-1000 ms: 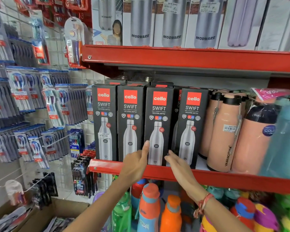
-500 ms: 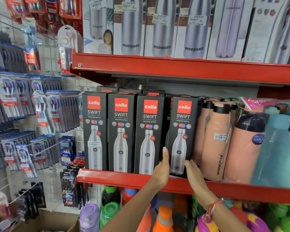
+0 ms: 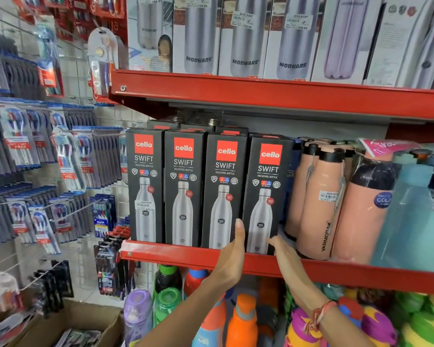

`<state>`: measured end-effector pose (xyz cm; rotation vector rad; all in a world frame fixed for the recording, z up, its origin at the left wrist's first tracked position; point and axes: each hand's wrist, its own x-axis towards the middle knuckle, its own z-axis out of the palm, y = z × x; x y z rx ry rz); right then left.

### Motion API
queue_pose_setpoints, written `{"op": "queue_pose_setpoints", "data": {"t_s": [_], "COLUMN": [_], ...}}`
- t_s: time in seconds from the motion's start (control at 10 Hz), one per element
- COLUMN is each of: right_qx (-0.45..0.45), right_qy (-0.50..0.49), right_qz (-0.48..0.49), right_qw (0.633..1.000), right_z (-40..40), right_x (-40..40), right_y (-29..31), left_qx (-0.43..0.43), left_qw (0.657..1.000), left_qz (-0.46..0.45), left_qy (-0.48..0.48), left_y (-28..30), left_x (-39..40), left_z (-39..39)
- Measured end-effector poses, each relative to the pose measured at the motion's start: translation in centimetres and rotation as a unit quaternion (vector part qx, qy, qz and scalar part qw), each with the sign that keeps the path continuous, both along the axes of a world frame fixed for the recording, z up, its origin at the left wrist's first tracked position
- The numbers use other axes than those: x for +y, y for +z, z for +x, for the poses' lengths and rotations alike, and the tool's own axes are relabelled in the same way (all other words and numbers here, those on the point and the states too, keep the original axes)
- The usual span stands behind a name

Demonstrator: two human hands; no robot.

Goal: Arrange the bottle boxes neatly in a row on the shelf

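Four black "cello SWIFT" bottle boxes stand upright in a row on the red middle shelf, with more boxes behind them. The first box, second box and third box stand side by side. The fourth, rightmost box stands close against the third. My left hand presses on that box's lower left edge, thumb up. At its lower right corner, my right hand lies against the side, so the box is held between both hands.
Peach bottles and a teal bottle crowd the shelf right of the boxes. Grey Modware boxes fill the shelf above. Coloured bottles stand below. Toothbrush packs hang at left, with a cardboard carton on the floor.
My left hand moved from the third box to the fourth box's left edge, and my right hand to its right side. The fourth box shifted left, closing the gap to the third.
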<state>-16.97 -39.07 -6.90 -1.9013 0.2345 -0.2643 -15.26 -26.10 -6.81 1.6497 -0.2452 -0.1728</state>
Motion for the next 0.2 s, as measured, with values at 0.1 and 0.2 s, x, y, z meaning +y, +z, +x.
{"op": "queue_pose_setpoints", "data": {"t_s": [0.1, 0.2], "right_qx": [-0.028, -0.156], "right_qy": [-0.004, -0.034], "right_qz": [0.011, -0.047], "right_qw": [1.0, 0.986], "right_z": [-0.2, -0.6], "right_x": [0.7, 2.0], "right_y": [0.5, 2.9], "left_qx": [-0.038, -0.131], "left_qw": [0.998, 0.99], "left_qz": [0.041, 0.047], "left_qy": [-0.01, 0.037], "left_y": [1.4, 3.8], "left_x": [0.8, 1.8], "left_z": [-1.4, -1.6]}}
